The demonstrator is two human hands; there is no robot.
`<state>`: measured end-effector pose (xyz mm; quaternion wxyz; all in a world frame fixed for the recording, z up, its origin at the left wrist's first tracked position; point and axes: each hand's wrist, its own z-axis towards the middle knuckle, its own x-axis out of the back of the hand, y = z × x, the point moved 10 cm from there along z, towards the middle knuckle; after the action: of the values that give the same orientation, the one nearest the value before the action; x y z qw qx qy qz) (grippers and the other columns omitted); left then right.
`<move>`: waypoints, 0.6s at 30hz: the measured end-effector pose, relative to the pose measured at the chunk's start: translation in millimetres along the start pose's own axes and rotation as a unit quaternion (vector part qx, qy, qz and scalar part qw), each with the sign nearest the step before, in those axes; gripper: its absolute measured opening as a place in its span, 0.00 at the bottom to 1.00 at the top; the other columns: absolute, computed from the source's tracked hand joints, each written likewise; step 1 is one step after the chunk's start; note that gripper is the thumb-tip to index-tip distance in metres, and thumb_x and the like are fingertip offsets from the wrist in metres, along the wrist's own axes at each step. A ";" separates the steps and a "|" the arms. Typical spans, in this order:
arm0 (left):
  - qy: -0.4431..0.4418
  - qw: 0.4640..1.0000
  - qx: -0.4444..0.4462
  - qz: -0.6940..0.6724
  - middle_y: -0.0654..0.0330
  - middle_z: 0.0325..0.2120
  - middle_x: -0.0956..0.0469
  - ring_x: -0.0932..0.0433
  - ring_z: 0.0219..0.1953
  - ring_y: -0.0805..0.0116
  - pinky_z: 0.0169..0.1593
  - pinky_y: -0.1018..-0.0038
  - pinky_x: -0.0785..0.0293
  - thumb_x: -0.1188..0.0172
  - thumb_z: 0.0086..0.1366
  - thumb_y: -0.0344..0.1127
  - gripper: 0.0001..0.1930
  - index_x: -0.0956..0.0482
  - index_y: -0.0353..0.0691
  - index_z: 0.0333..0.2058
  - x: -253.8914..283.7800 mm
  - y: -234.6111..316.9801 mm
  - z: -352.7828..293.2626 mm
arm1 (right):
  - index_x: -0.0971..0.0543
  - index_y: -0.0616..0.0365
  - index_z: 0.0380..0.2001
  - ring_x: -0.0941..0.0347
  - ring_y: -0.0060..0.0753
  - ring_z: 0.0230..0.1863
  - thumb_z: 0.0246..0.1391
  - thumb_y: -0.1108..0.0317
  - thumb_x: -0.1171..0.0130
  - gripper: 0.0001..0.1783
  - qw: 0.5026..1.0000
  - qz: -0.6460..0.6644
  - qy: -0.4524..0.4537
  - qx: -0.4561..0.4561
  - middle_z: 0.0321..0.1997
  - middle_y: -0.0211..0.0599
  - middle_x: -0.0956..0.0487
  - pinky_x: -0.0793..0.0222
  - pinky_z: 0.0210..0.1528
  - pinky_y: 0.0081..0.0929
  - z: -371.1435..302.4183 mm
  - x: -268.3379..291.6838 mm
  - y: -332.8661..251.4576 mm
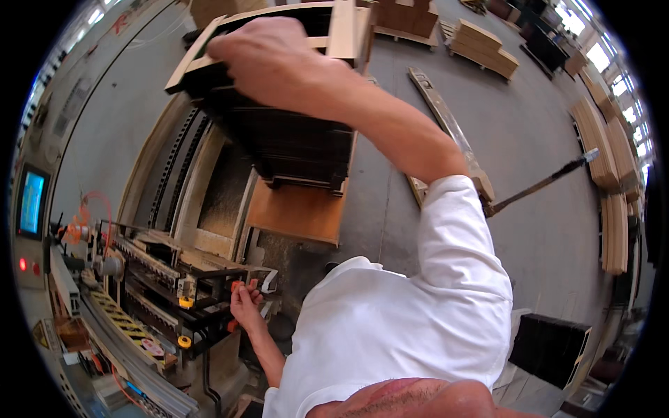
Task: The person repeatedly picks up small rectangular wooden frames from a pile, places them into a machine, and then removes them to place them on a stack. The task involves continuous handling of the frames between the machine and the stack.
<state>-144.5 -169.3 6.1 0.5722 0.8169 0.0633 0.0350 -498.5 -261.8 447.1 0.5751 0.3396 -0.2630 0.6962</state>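
Observation:
My right hand [268, 56] is stretched far forward, curled over the top of a tall stack of black panels [286, 143]. Pale wooden strips [343, 31] lie along the top of that stack. The right fingertips are hidden behind the hand, so what they hold does not show. Low at my left side, my left hand [245, 304] is closed at a small orange part [237, 285] on the corner of a machine [198, 275]. Yellow round knobs [185, 302] sit on the machine beside this hand. The stack stands on a brown board [296, 209].
A lit control screen [32, 202] rises at the left above a glowing red button. Right of the stack is a pallet jack [446, 125] with its handle [543, 182] reaching right. Stacked boards [484, 50] stand farther off, and a black panel [550, 348] is at lower right.

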 end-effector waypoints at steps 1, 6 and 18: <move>0.007 1.000 0.009 0.000 0.65 0.29 0.25 0.26 0.27 0.78 0.28 0.82 0.28 0.47 0.66 0.39 0.13 0.27 0.38 0.44 6.8 3.3 2.4 | 0.22 0.58 0.26 0.22 0.44 0.29 0.41 0.72 0.45 0.06 0.999 0.020 0.022 0.012 0.25 0.42 0.21 0.30 0.25 0.36 0.3 0.8 -4.5; 0.060 0.996 -0.004 -0.061 0.63 0.29 0.24 0.27 0.26 0.78 0.27 0.82 0.29 0.46 0.65 0.40 0.16 0.27 0.37 0.46 69.9 7.5 31.9 | 0.21 0.54 0.39 0.24 0.39 0.40 0.47 0.69 0.39 0.13 0.977 0.120 0.121 0.124 0.36 0.38 0.20 0.30 0.42 0.32 -3.4 29.4 -65.6; 0.297 0.918 -0.135 -0.225 0.60 0.34 0.25 0.24 0.35 0.70 0.40 0.72 0.24 0.49 0.66 0.43 0.17 0.28 0.35 0.44 273.4 123.9 157.3 | 0.21 0.60 0.35 0.28 0.41 0.38 0.33 0.84 0.37 0.20 0.932 0.256 -0.012 0.255 0.37 0.39 0.22 0.31 0.40 0.32 -17.5 -24.7 -272.0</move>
<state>154.3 -318.2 64.3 0.6250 0.6481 0.4067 0.1547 -232.4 -209.4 410.3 0.2679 0.4042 -0.1613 0.8595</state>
